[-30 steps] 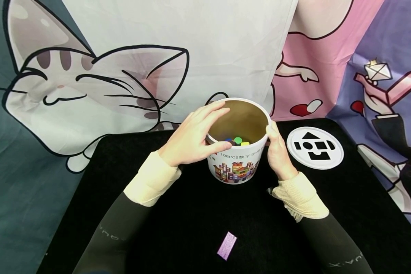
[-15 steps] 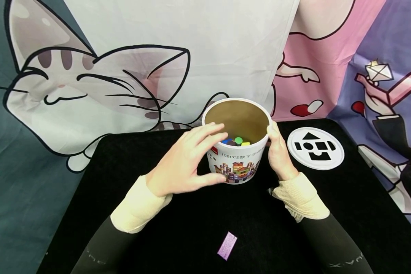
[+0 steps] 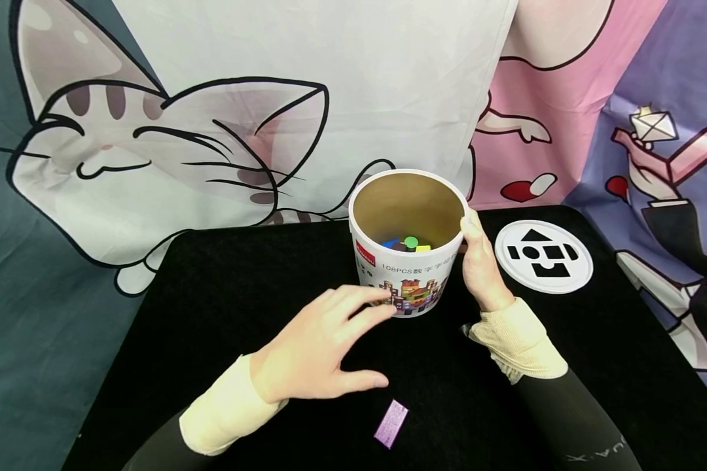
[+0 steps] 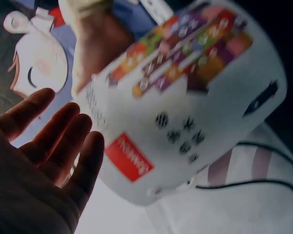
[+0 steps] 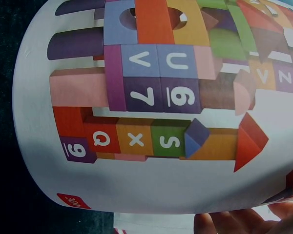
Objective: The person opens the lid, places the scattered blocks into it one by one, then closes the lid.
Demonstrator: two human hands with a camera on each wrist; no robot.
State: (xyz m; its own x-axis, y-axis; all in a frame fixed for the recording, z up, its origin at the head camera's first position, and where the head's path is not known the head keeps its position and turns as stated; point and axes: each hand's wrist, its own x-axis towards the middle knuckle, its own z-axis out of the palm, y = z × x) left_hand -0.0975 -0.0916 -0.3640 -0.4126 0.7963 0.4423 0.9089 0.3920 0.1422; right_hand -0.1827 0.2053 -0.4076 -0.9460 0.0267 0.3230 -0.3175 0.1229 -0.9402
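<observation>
A white bucket printed with colorful buildings stands tilted toward me on the black cloth. Its mouth shows a few blocks low inside, among them a green block. My right hand grips the rim at the right side, with most of its fingers hidden; some fingers show at the wall's edge in the right wrist view. My left hand hovers in front of the bucket, fingers spread and holding nothing. Just below its thumb lies a purple rectangular block. The left wrist view shows those spread fingers beside the bucket wall.
To the right of the bucket lies a round white lid with black shape cutouts. The black cloth covers the table. A cartoon-printed curtain hangs right behind the table's far edge.
My left hand has come off the bucket rim and moved down toward me, now above the purple block. My right hand and the bucket have stayed in place.
</observation>
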